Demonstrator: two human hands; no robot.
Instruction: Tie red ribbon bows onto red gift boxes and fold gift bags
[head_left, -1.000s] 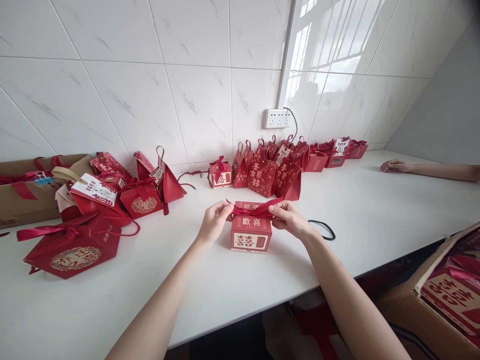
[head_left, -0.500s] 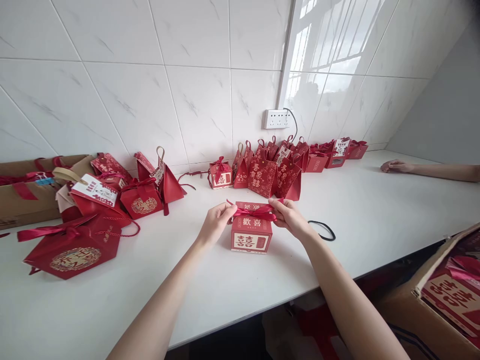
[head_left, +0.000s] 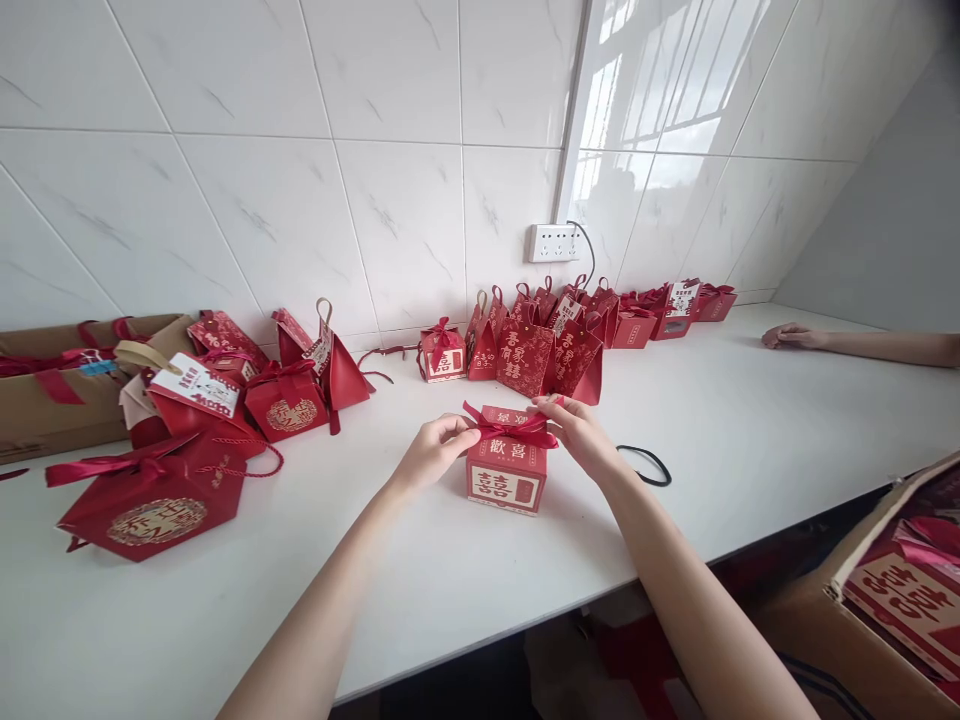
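Observation:
A small red gift box (head_left: 506, 487) with gold characters stands upright on the white table in front of me. Across its top runs a dark red ribbon (head_left: 517, 430) tied in a bow. My left hand (head_left: 437, 450) pinches the ribbon on the box's left side between thumb and fingers. On the right, my right hand (head_left: 574, 432) has its fingertips closed on the other side of the bow. Both forearms reach in from the table's front edge. A black cord loop (head_left: 646, 466) lies just right of my right hand.
Red gift boxes (head_left: 527, 357) line the tiled wall, with more boxes (head_left: 161, 500) grouped at left beside a cardboard carton (head_left: 45, 410). Another person's hand (head_left: 787, 336) rests at far right. An open carton (head_left: 814, 600) of red boxes stands beyond the table's front edge. A power strip (head_left: 555, 243) hangs on the wall.
The gift box has turned slightly, and it sits a little lower and further right in view. My right hand has come slightly inward over the bow; my left hand still pinches the ribbon.

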